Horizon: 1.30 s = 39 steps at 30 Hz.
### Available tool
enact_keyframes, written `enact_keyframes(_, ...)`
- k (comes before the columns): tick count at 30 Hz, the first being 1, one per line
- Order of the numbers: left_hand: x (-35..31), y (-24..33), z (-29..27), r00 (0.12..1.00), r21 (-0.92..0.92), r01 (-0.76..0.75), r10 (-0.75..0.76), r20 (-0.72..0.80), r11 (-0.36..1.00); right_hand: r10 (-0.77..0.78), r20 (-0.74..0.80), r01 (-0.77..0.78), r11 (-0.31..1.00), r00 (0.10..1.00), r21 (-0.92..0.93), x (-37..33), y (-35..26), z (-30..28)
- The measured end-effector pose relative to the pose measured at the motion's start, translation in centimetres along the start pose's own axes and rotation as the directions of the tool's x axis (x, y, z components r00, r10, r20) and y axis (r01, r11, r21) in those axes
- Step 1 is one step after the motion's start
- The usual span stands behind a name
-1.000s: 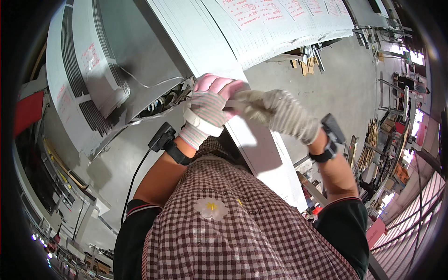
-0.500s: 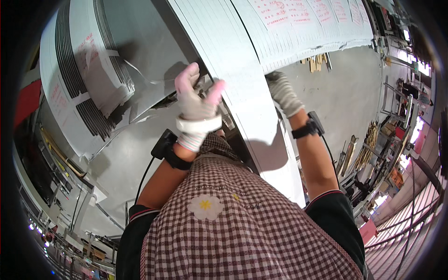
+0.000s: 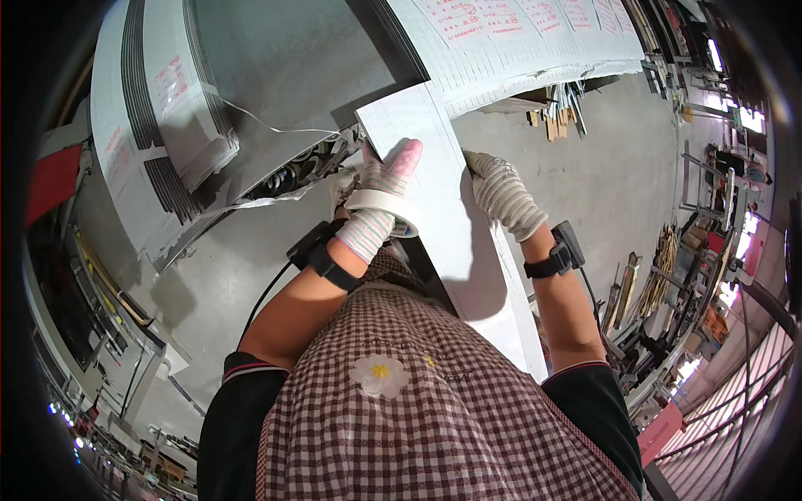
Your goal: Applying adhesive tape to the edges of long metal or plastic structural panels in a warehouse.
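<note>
Left hand, in the head view, seems to pinch the left edge of the white panel, thumb on top. Right hand meets the opposite edge; its grip I cannot tell. Panel's long axis runs between them, far-left to near-right.
</note>
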<state>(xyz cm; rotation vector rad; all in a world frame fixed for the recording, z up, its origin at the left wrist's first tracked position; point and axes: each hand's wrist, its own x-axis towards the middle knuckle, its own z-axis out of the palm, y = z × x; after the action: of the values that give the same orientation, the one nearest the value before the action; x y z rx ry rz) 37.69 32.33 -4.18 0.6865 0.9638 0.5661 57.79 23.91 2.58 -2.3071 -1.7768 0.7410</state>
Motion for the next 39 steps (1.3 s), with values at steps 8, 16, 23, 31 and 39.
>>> enact_keyframes(8,-5.5,3.3,-0.9,0.811,0.576,-0.482,0.585,0.008,0.660,-0.284,-0.186,0.336,0.856,0.941,0.392,-1.1,-6.2,-7.7)
enact_keyframes(16,-7.8,5.4,-4.1,0.985,0.256,-0.049,0.089,-0.147,0.965,-0.367,-0.055,0.366,0.881,0.929,0.299,1.7,-7.2,-7.6)
enact_keyframes(23,3.0,-6.9,-7.6,0.981,0.061,-0.192,0.194,-0.030,0.980,-0.089,-0.460,0.026,0.990,0.883,-0.140,3.9,-3.2,-3.2)
enact_keyframes(31,10.0,-12.1,-6.2,0.919,0.491,-0.054,-0.149,0.365,0.869,0.106,-0.384,-0.111,0.994,0.917,0.008,-0.1,-10.8,3.4)
enact_keyframes(39,10.0,-10.8,-9.5,0.956,0.483,0.046,-0.178,0.232,0.874,0.123,-0.284,-0.136,0.990,0.951,-0.028,0.6,-10.9,3.4)
